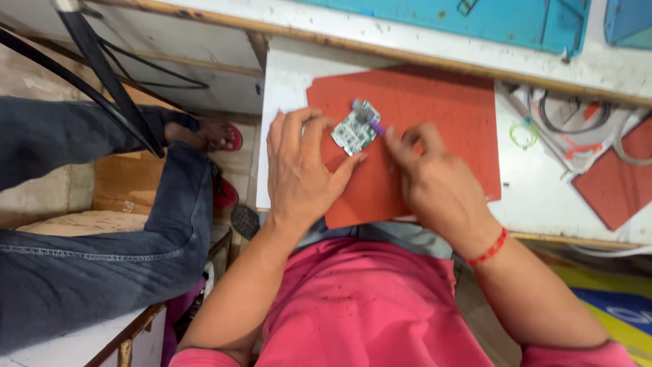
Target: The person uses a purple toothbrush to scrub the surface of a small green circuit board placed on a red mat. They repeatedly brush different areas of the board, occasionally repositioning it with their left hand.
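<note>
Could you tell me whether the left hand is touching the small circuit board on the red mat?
Touching: the head view shows the left hand with fingertips pressed against the edges of the circuit board.

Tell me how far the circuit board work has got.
Set up: red rubber mat on the white bench. In hand: left hand steadies the small green circuit board; right hand applies a purple-handled tool. What remains cannot be told; the board's details are too small.
</note>
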